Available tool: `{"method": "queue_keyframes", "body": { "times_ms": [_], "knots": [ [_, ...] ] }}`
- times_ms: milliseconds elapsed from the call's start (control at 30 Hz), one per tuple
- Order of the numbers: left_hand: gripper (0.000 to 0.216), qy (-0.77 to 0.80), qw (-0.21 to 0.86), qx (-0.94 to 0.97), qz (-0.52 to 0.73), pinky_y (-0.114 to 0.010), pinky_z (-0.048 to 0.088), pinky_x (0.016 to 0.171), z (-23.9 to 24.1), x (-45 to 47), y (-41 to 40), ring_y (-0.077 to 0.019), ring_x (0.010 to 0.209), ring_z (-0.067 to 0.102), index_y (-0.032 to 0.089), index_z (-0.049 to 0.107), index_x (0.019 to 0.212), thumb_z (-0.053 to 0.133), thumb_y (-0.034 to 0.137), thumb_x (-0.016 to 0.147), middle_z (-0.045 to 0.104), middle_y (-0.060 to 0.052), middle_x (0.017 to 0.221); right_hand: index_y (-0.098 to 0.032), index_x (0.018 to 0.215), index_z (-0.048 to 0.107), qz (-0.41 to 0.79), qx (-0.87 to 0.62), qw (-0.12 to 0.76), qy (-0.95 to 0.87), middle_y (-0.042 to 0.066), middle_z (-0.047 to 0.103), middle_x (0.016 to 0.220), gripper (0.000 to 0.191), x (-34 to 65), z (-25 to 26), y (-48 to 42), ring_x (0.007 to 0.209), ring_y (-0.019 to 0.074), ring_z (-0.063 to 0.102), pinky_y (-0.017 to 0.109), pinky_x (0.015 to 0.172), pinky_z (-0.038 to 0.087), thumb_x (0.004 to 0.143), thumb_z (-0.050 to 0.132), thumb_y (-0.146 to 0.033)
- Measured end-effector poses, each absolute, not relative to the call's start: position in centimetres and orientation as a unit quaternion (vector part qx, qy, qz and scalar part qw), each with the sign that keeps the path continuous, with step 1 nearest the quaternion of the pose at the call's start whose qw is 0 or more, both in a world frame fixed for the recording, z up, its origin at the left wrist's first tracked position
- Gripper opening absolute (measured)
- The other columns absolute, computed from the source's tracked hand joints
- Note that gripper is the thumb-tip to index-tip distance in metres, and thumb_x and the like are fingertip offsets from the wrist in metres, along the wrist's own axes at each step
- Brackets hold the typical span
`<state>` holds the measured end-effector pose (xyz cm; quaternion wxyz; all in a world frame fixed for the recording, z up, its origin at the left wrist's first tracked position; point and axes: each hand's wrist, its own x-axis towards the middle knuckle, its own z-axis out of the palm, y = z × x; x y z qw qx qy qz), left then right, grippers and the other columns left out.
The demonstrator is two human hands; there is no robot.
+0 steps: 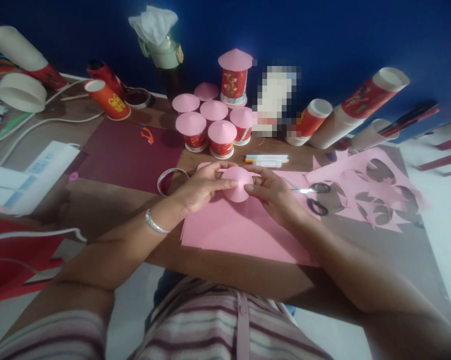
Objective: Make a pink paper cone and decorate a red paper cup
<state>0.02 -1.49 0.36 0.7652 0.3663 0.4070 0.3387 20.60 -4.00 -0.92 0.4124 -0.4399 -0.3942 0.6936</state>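
The underside of the pink cone point(240, 176) is hidden; finger contact behind it cannot be verified. Left hand point(205, 187) and right hand point(272, 192) grip its opposite sides, thumbs point(224, 185) frontmost, above pink sheets point(244, 235).

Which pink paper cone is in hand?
The pink cone pinched between the left hand and right hand, above the pink sheets. The other cones are farther back, grouped with the red cups.
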Motion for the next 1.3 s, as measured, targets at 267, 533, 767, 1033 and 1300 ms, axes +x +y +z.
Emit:
{"method": "queue_keyframes", "body": {
  "times_ms": [267, 533, 767, 1033, 1300],
  "knots": [
    [0.056, 0.409, 0.766, 0.377, 0.322, -0.025, 0.051, 0.071, 0.1, -0.3, -1.5, -0.0166, 0.088, 0.067, 0.019, 0.068, 0.118, 0.093, 0.03, 0.069, 0.072, -0.007, 0.107, -0.023, 0.121, 0.064, 0.697, -0.439, 0.41, -0.391, -0.004, 0.067, 0.077, 0.065, 20.6, -1.2, -3.9, 0.076, 0.0164, 0.064, 0.034, 0.082, 0.052, 0.066, 0.094, -0.041],
    [0.056, 0.448, 0.723, 0.41, 0.329, -0.027, 0.05, 0.067, -1.1, -1.6, -1.0, -0.016, 0.08, 0.064, 0.019, 0.066, 0.117, 0.091, 0.038, 0.071, 0.069, -0.004, 0.095, -0.021, 0.119, 0.066, 0.667, -0.461, 0.419, -0.409, -0.007, 0.063, 0.072, 0.06, 21.0, -1.8, -3.8, 0.065, 0.0118, 0.055, 0.029, 0.067, 0.043, 0.069, 0.092, -0.041],
    [0.044, 0.451, 0.672, 0.472, 0.348, -0.026, 0.047, 0.071, -1.0, -2.5, -0.4, -0.0121, 0.076, 0.061, 0.018, 0.067, 0.113, 0.087, 0.031, 0.076, 0.069, -0.002, 0.09, -0.023, 0.115, 0.068, 0.626, -0.476, 0.416, -0.457, -0.003, 0.068, 0.075, 0.052, 21.2, -2.4, -3.6, 0.072, 0.0154, 0.063, 0.032, 0.073, 0.05, 0.072, 0.089, -0.042],
    [0.045, 0.434, 0.675, 0.492, 0.337, -0.025, 0.049, 0.072, -1.0, -3.5, 0.1, -0.0132, 0.08, 0.063, 0.017, 0.065, 0.117, 0.083, 0.029, 0.078, 0.07, -0.002, 0.092, -0.021, 0.116, 0.065, 0.57, -0.487, 0.422, -0.509, 0.002, 0.071, 0.085, 0.042, 21.5, -3.0, -3.6, 0.083, 0.0186, 0.067, 0.036, 0.079, 0.054, 0.081, 0.078, -0.042],
    [0.044, 0.422, 0.711, 0.451, 0.336, -0.026, 0.052, 0.073, -0.6, -3.9, -0.2, -0.0146, 0.083, 0.066, 0.017, 0.067, 0.115, 0.086, 0.029, 0.077, 0.071, -0.004, 0.097, -0.022, 0.109, 0.074, 0.544, -0.506, 0.415, -0.526, 0.004, 0.074, 0.092, 0.037, 21.3, -2.2, -3.6, 0.087, 0.0192, 0.067, 0.035, 0.08, 0.054, 0.085, 0.075, -0.05]
  ]
}}
